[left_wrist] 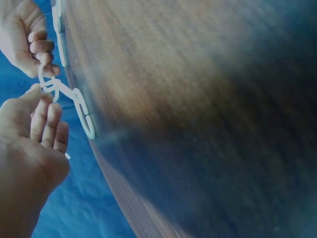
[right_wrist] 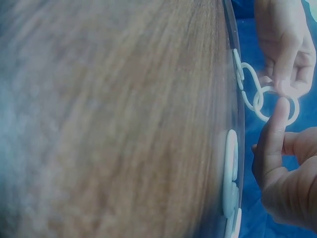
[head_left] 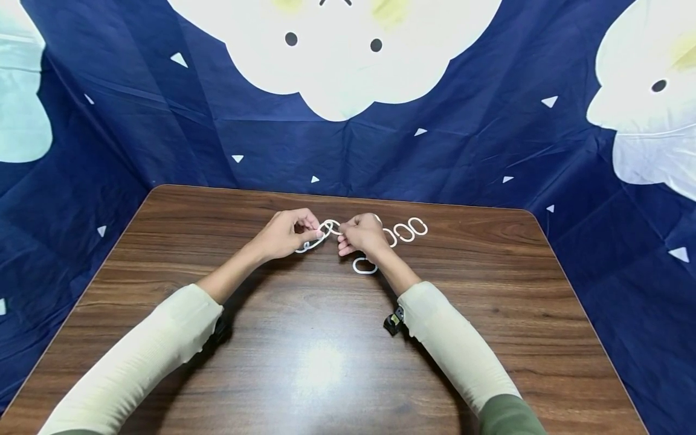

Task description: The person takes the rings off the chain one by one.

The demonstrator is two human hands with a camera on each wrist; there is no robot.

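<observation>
My left hand (head_left: 285, 234) pinches a white oval plastic link (head_left: 326, 227) between thumb and fingertips. From it a short chain of white links (left_wrist: 81, 111) trails down toward the tabletop. My right hand (head_left: 363, 234) faces it, its thumb and fingers pinching a white link (left_wrist: 41, 74) that crosses the left hand's link. In the right wrist view the linked rings (right_wrist: 258, 96) overlap between the two hands, the thumbs almost meeting. The gripped parts are covered by fingertips.
Several loose white links (head_left: 404, 232) lie in a row right of my right hand, partly behind it. Another link (head_left: 365, 266) lies nearer, beside the right wrist. The brown wooden table (head_left: 326, 314) ends just beyond the hands, before a blue patterned cloth (head_left: 261, 139).
</observation>
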